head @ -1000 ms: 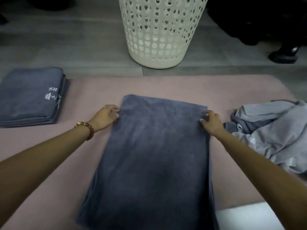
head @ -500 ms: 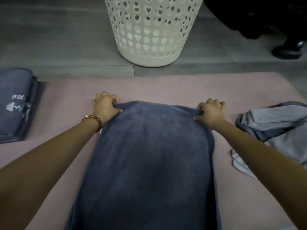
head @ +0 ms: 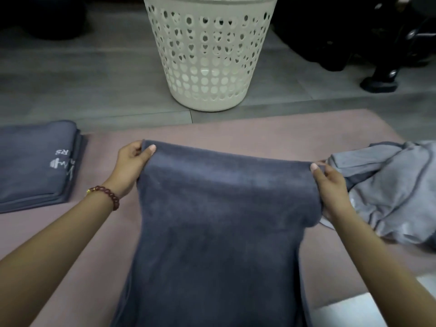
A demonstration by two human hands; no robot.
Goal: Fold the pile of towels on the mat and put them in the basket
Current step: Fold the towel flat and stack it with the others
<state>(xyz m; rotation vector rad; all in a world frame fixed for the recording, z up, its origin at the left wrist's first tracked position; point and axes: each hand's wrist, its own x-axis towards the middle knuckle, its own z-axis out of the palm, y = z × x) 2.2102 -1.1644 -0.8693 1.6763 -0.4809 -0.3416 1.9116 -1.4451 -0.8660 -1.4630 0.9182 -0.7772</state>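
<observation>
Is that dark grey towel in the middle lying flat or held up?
Partly held up: the left hand and right hand pinch the far corners of the dark grey towel, raised off the pink mat.

Home-like room: laundry basket [head: 207,67], mat [head: 283,131], grey tiles [head: 82,90]

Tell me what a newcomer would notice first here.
The dark grey towel in the middle stands out, its far corners pinched by the left hand and right hand above the pink mat. Behind it a white basket stands on the floor; folded towels lie at the left, a crumpled pile at the right.
</observation>
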